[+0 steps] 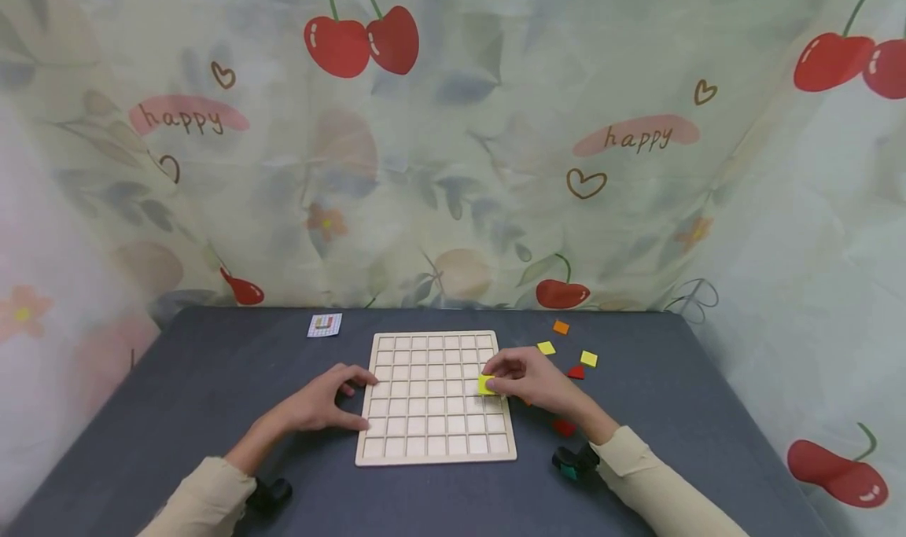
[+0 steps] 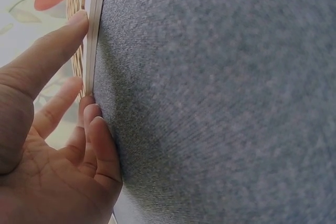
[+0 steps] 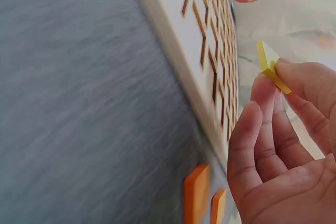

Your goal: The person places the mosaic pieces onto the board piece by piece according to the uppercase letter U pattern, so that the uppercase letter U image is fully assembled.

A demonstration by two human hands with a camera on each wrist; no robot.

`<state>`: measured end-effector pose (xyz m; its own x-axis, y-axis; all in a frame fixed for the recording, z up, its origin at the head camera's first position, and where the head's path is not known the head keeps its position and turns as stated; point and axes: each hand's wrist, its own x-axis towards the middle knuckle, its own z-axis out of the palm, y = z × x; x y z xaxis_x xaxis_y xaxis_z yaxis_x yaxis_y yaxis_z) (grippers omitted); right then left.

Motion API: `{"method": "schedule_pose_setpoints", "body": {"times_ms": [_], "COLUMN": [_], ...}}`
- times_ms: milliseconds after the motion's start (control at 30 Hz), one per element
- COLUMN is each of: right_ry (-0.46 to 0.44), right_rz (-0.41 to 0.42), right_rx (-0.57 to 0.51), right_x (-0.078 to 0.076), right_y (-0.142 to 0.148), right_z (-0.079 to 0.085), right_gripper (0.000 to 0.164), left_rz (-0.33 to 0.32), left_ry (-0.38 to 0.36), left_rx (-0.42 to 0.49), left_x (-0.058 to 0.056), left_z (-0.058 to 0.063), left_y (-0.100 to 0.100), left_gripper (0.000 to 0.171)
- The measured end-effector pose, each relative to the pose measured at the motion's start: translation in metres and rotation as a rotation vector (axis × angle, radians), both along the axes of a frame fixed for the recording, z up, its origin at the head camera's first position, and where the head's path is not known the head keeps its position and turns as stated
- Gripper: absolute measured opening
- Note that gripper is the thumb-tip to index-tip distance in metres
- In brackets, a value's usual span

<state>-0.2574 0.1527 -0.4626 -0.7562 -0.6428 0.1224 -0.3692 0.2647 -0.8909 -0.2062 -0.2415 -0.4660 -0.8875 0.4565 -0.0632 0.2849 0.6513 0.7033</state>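
A pale wooden grid board (image 1: 436, 399) with rows of square cells lies on the dark table. Along its left edge, my left hand (image 1: 329, 399) rests with thumb and fingers spread apart, touching the rim; the left wrist view shows its thumb (image 2: 65, 38) against the board's side (image 2: 93, 40). Over the board's right part, my right hand (image 1: 534, 380) pinches a yellow square tile (image 1: 484, 384) between thumb and fingertips. In the right wrist view this thin tile (image 3: 268, 61) is held tilted, above the board's surface.
Loose tiles lie right of the board: an orange one (image 1: 561, 327), yellow ones (image 1: 546, 348) (image 1: 589, 358), and red ones (image 1: 576, 372) (image 1: 564, 427), some partly behind the right hand. A small printed card (image 1: 325, 325) is at the back left. A patterned curtain (image 1: 453, 167) hangs behind the table.
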Motion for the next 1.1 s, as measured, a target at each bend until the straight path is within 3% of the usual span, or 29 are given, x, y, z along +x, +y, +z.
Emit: {"method": "schedule_pose_setpoints", "body": {"times_ms": [300, 500, 833, 1100], "right_ry": [0.037, 0.052, -0.046, -0.032], "right_rz": [0.013, 0.009, -0.013, 0.003], "right_rx": [0.006, -0.012, -0.098, -0.087], "right_x": [-0.016, -0.026, -0.034, -0.043], "right_y": [-0.031, -0.047, -0.071, -0.088], "right_z": [0.008, 0.003, -0.006, -0.009], "right_gripper": [0.012, 0.013, 0.017, 0.014], "left_rz": [0.003, -0.001, -0.003, 0.003], "left_ry": [-0.008, -0.003, 0.006, 0.0], "left_rx": [0.001, 0.001, -0.004, -0.012], "left_x": [-0.001, -0.002, -0.001, -0.001], "left_z": [0.001, 0.002, 0.002, 0.002], "left_y": [0.001, 0.001, 0.001, 0.0], "left_gripper": [0.062, 0.061, 0.06, 0.059]}}
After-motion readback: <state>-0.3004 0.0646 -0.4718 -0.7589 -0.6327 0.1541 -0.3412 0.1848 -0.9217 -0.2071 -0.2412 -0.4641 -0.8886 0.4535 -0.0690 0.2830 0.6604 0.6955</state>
